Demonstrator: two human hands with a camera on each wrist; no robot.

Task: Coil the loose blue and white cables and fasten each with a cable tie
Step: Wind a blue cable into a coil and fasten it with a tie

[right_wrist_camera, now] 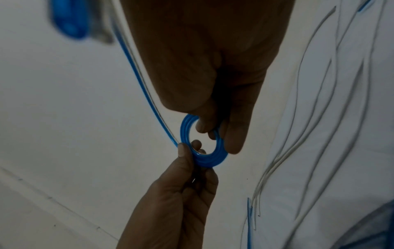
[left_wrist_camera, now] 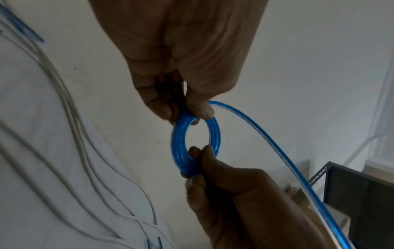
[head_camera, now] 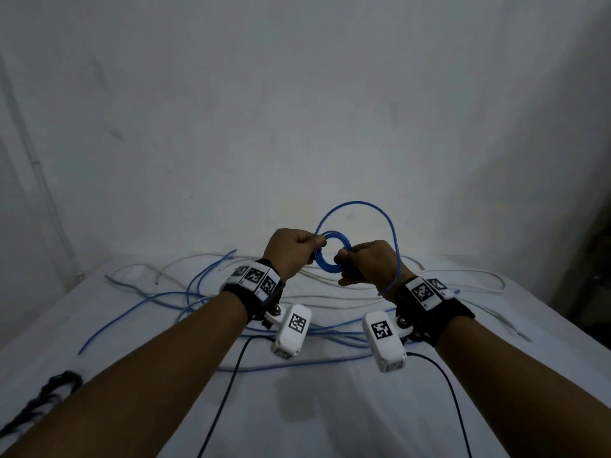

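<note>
Blue coil: a small tight ring of blue cable [head_camera: 331, 251], several turns thick, held up in the air between both hands, above the table.
Left hand [head_camera: 291, 252]: fingers curled, thumb and fingertips pinching the coil's left side.
Right hand [head_camera: 367, 262]: fingers curled, pinching the opposite side of the ring.
Free run: one wide loop [head_camera: 363, 213] arches above the hands and drops past the right wrist toward the table.
Handling: looks light, springy and smooth-jacketed; I'd judge the turns will fan open if either pinch slackens, so hold across all the turns at once.
Still loose: more blue cable [head_camera: 158, 312] and white cable [head_camera: 330, 297] sprawl tangled below.
Surface: white cloth-covered table [head_camera: 330, 408], soft and wrinkled.
Room: plain pale wall [head_camera: 297, 110] behind; dim light; a black bundle [head_camera: 49, 395] at the table's near left, possibly ties.
</note>
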